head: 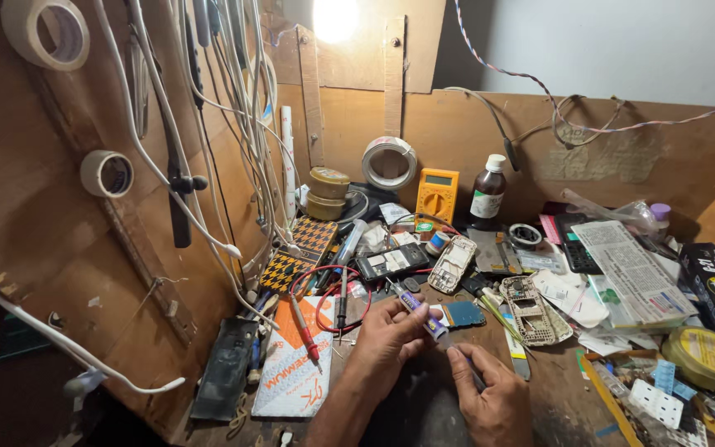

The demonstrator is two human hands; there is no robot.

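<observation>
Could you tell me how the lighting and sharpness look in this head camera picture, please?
Head view: a bare lamp at the top edge blows out to white glare; the bench below is warmly lit, while the lower left corner falls into deep shadow. The left hand, holding a small tube, and the right hand are fairly sharp. Straight edges bow near the frame borders, a wide-lens distortion.

Head camera looks down, close, over workbench
</observation>
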